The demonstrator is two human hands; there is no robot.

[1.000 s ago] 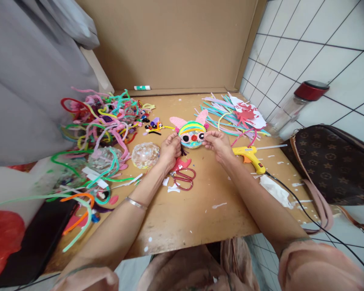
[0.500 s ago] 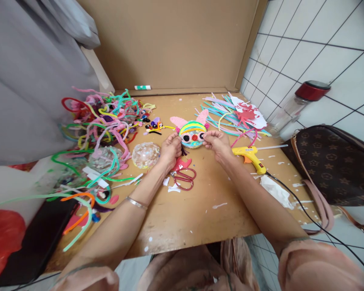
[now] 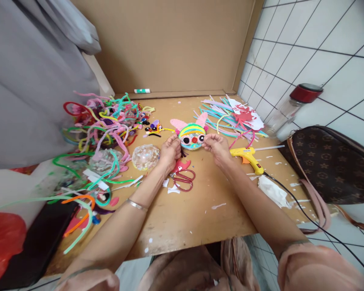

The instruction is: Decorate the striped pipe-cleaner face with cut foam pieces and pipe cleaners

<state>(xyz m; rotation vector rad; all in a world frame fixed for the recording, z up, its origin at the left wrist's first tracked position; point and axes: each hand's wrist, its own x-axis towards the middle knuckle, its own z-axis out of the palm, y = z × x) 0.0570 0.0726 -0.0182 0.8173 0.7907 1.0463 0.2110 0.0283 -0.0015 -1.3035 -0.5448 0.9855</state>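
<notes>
A colourful craft animal face [image 3: 193, 131], banded in yellow, green and blue, has pink ears, black eyes on pink rounds and a red nose. My left hand [image 3: 171, 152] grips its left edge with closed fingers. At the right edge, by the eye there, my right hand [image 3: 216, 146] pinches it between thumb and finger. Just below my left hand lie red-handled scissors [image 3: 185, 180] with red and white paper scraps. A clear, round, shiny piece [image 3: 146, 157] rests to the left of that hand.
Tangled pipe cleaners [image 3: 100, 125] heap at the left, above a black flat device [image 3: 33, 242]. At the right are a yellow glue gun [image 3: 248, 157] with its cord, straight pipe cleaners [image 3: 215, 115], a glass bottle [image 3: 286, 111] and a brown bag [image 3: 330, 165]. A cardboard panel [image 3: 176, 44] stands behind.
Both hands keep their hold on the craft face, which stays nearly in place. The view has shifted slightly; nothing is taken up or let go.
</notes>
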